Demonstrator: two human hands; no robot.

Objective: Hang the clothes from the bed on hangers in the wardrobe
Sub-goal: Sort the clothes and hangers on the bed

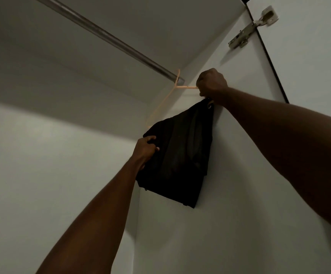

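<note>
Both hands' grip holds a folded black garment (178, 155) on a peach hanger (184, 87).

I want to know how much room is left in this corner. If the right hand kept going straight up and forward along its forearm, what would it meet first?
Most likely the white wardrobe side panel just behind the right hand, which grips the pale hanger. The top panel lies beyond. Depth is unclear.

The black cloth (178, 155) covers the lower part of the pale hanger (160, 107), and the right hand (212, 82) hides one end of it. The rail (101, 34) runs off the top edge. The right hand's fingers cannot be seen.
</note>
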